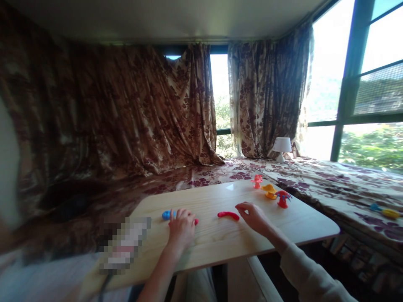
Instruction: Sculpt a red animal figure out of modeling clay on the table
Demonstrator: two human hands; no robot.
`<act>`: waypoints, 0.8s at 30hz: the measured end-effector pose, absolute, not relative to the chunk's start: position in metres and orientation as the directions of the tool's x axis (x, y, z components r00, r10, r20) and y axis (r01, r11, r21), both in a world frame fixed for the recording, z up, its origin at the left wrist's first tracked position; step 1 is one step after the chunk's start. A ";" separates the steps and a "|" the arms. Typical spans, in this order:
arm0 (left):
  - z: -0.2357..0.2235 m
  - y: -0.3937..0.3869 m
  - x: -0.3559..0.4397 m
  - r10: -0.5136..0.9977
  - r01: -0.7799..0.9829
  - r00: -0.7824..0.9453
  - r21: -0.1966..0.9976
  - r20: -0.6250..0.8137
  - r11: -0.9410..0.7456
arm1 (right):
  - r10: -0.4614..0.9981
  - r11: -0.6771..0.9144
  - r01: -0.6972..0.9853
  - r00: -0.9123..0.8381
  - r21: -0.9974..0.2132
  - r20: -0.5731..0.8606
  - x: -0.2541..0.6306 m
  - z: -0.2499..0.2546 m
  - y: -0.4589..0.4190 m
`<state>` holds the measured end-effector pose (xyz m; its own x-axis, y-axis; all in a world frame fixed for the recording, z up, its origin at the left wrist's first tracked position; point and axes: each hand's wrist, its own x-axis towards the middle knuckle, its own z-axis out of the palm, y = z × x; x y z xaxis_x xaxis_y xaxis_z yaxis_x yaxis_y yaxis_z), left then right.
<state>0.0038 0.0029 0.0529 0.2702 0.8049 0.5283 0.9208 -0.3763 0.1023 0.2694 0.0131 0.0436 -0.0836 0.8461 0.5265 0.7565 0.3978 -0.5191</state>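
My left hand [183,226] lies palm down on the table, its fingers stretched over a red piece [196,221] that shows at both sides. Touching or just beside its fingertips is a blue lump [166,215], seemingly modelling clay. A slightly curved red roll [228,215], which looks like modelling clay, rests on the wood to the left of my right hand [253,216]. That hand has thumb and forefinger brought together near the roll's right end; whatever is between them, if anything, is too small to make out.
On the light wooden table [208,247] stand a pink figure [257,181], a yellow figure [270,191] and a red figure with blue bits [283,199]. A pixelated object [126,245] with a cable lies left. Beyond are a white lamp [282,147] and a blue-yellow item [390,213].
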 end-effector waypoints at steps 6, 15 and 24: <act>0.048 0.005 0.001 0.808 0.907 0.295 0.118 0.510 -0.405 | 0.745 0.598 0.572 -0.136 -0.562 0.653 0.215 0.041 -0.005; 0.036 -0.011 0.035 0.771 0.597 0.019 0.612 0.636 -0.520 | 0.883 0.466 0.149 -0.014 -0.872 0.469 0.171 0.023 0.001; 0.032 -0.010 0.057 0.994 -0.721 0.081 0.685 -0.069 0.106 | 0.801 0.599 0.162 -0.100 -0.784 0.590 0.159 0.032 -0.023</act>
<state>0.0566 -0.0104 0.0316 0.0805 0.9944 -0.0687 -0.7211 0.1057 0.6847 0.1590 -0.0225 0.0320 -0.1000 0.8009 0.5904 0.1623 0.5986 -0.7844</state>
